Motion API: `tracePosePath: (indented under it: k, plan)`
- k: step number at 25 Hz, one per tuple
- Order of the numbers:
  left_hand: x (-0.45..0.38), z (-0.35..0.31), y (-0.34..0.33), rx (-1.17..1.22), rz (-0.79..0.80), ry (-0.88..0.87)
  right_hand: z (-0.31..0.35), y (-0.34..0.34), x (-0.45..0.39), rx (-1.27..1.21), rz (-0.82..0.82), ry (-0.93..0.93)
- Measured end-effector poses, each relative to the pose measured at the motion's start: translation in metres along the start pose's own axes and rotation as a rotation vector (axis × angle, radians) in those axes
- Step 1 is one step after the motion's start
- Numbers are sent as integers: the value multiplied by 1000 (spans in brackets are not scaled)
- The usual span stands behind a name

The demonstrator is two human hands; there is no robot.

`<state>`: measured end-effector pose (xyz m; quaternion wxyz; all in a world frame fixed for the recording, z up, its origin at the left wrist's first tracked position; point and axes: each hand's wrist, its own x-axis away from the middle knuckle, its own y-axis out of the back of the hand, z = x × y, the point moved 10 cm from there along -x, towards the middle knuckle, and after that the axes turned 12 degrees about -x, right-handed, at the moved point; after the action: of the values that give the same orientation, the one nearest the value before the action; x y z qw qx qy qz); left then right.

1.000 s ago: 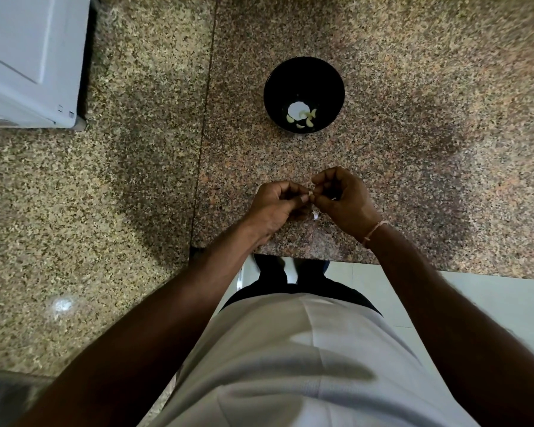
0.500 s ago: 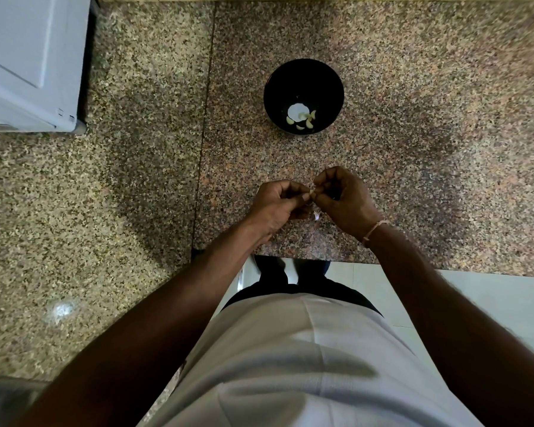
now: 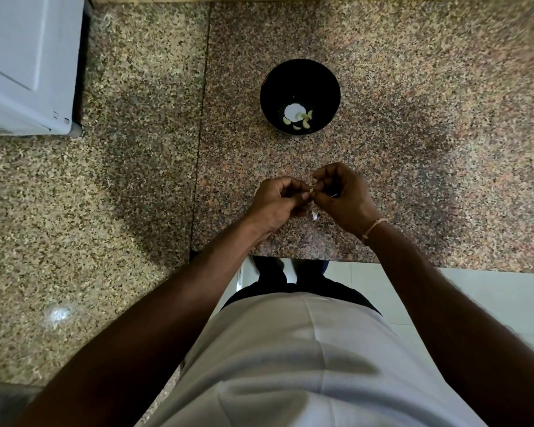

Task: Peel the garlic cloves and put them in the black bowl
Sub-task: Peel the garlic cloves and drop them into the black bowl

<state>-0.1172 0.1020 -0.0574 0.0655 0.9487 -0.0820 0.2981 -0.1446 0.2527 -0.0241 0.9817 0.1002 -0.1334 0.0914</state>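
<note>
The counter (image 3: 413, 87) under my hands is polished speckled granite, glossy enough to throw back a spot of light, with a paler slab to my left. The black bowl (image 3: 327, 87) looks smooth and shiny, holding pale, slick peeled cloves (image 3: 305, 118). My shirt (image 3: 290, 365) is soft matt cloth, a thin thread band (image 3: 373, 224) circles my wrist, and the white appliance (image 3: 22, 57) looks like smooth plastic.
</note>
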Motion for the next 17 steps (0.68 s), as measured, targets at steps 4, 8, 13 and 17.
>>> tracePosePath:
  k: [4,8,13,17]
  plan:
    - [-1,0,1,-54,-1,-12,-2,-1,2,19,-7,-18]
    - [-1,4,2,-84,-1,-8,-5,-2,3,23,-11,-25]
    - [-2,3,2,-97,-7,-12,-6,-3,3,24,-3,-32]
    - [-2,2,1,-88,-9,-1,-7,-1,2,-3,8,-36]
